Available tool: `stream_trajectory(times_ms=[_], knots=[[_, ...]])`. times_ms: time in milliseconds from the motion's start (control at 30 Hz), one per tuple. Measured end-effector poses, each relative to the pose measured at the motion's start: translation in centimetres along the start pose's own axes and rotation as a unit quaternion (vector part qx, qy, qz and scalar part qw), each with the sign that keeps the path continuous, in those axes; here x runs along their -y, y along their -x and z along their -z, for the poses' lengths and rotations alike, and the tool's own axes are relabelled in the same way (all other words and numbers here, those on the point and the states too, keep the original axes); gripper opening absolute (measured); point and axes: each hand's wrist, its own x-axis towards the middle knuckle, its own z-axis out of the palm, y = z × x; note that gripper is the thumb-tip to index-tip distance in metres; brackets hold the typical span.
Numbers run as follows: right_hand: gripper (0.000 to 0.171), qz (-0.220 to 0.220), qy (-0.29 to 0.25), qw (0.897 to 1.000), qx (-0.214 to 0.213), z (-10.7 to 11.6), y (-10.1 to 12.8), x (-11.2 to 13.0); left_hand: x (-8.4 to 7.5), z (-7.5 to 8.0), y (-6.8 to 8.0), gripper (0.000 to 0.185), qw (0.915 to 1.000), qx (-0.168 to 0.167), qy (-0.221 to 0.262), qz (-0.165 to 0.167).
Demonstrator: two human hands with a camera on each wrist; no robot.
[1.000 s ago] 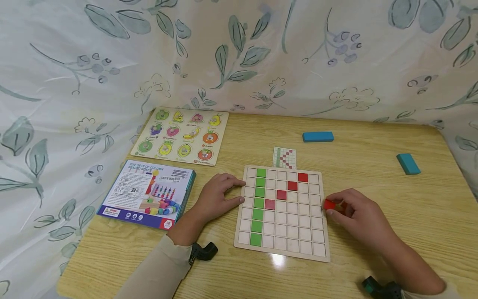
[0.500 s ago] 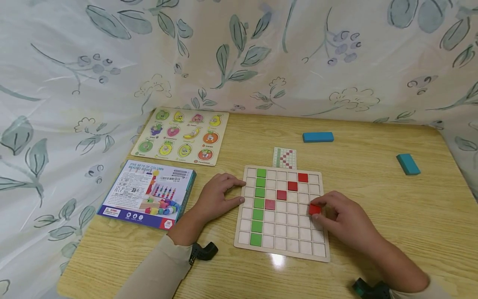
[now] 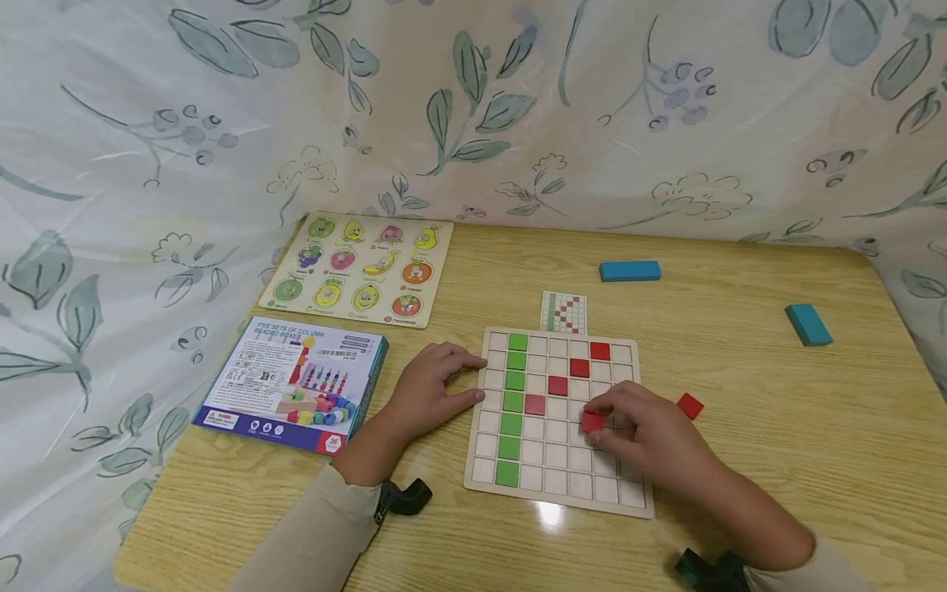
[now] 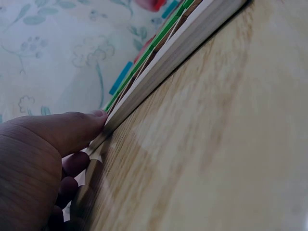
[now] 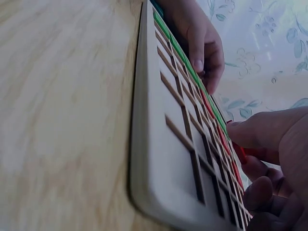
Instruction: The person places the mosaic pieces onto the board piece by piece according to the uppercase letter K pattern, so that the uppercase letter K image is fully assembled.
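A wooden grid board (image 3: pixel 558 503) lies on the table, with a column of green square tiles (image 3: pixel 510 424) near its left side. Red square tiles (image 3: pixel 558 386) run in a diagonal from the top right down to the green column. My right hand (image 3: pixel 651 436) pinches a red tile (image 3: pixel 593 422) between thumb and fingers, over the board's middle right. In the right wrist view this tile (image 5: pixel 239 152) shows at the fingertips. My left hand (image 3: pixel 431 393) rests beside the board, thumb and index fingertip touching its left edge. The left thumb (image 4: pixel 72 129) meets the edge in the left wrist view.
One loose red tile (image 3: pixel 690 405) lies right of the board. A small pattern card (image 3: pixel 564 312) sits at its top edge. Blue blocks (image 3: pixel 630 271) lie farther back and right. A fruit picture board (image 3: pixel 355 270) and a bead-set box (image 3: pixel 292 385) are at left.
My right hand has carried the red tile leftward from beside the board to over its grid. A loose red tile now shows on the table behind it. The left hand has stayed put.
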Motion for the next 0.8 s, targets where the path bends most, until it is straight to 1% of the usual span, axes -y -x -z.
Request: stream_trajectory(times_ms=[267, 500, 667, 800], knots=[[0.031, 0.013, -0.007, 1.0, 0.026, -1.0, -0.8, 0.8, -0.1, 0.1, 0.0, 0.042, 1.0, 0.006, 0.0, 0.007], [0.028, 0.025, 0.0, 0.999, 0.041, -1.8, -1.2, 1.5, 0.0, 0.0, 0.0, 0.042, 0.9999, 0.01, 0.004, 0.009], [0.027, 0.029, 0.022, 0.998, 0.046, -2.3, -1.5, 2.0, 0.1, 0.0, 0.0, 0.042, 1.0, 0.007, 0.003, 0.006], [0.026, 0.034, 0.037, 0.998, 0.038, -2.6, -1.7, 2.2, 0.1, 0.0, 0.0, 0.042, 1.0, 0.004, 0.001, 0.005]])
